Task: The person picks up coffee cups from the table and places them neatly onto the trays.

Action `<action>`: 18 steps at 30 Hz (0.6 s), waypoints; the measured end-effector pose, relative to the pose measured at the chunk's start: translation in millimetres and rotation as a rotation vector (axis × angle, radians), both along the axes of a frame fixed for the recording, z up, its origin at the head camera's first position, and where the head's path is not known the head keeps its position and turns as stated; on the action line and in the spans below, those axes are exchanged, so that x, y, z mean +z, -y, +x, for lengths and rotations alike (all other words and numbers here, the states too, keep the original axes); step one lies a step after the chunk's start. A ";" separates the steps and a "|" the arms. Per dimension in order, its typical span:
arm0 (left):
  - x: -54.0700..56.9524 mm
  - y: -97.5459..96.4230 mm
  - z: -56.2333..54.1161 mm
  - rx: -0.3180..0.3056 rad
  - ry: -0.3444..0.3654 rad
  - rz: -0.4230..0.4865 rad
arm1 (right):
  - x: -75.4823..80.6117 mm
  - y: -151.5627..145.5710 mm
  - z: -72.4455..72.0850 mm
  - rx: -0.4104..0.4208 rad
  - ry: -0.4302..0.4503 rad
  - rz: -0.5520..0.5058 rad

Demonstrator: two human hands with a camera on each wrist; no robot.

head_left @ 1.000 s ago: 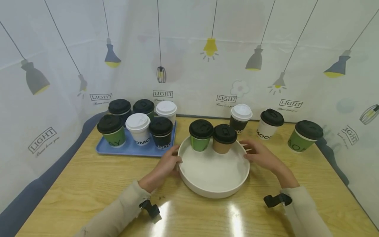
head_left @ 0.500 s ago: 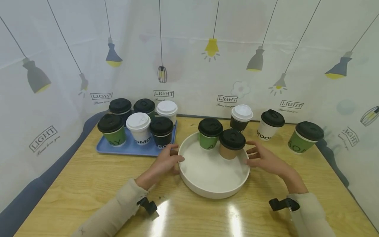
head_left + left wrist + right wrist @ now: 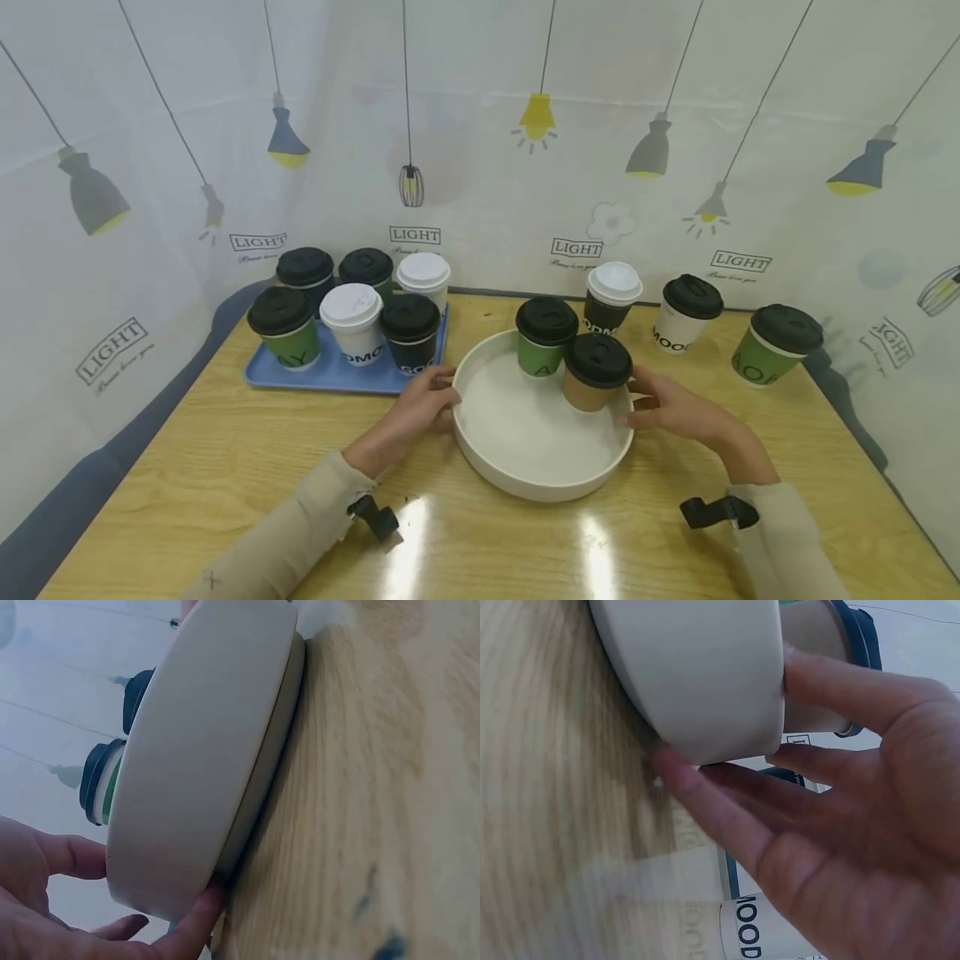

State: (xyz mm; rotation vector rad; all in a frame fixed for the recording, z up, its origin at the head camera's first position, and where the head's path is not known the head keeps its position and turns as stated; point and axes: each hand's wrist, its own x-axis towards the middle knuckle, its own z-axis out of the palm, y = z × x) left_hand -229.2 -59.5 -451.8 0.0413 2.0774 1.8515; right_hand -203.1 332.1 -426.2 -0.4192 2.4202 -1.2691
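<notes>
In the head view, your left hand (image 3: 411, 412) and right hand (image 3: 678, 408) clamp opposite sides of the round white tray (image 3: 525, 442), mid-table (image 3: 247, 467); the green cup (image 3: 538, 358) and brown cup (image 3: 587, 395) stand in it. Left wrist view — your thumb touches the rim, a finger the lower edge. Right wrist view — thumb at rim, fingertip at the lower edge.
</notes>
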 end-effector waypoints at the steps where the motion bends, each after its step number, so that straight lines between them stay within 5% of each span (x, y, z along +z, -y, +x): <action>1: -1.2 1.1 -1.3 -0.001 -0.003 0.008 | 0.2 -0.3 1.2 0.004 0.015 -0.001; 18: -5.9 5.8 -6.5 -0.064 0.056 0.091 | -2.1 -18.4 10.3 0.013 -0.029 -0.035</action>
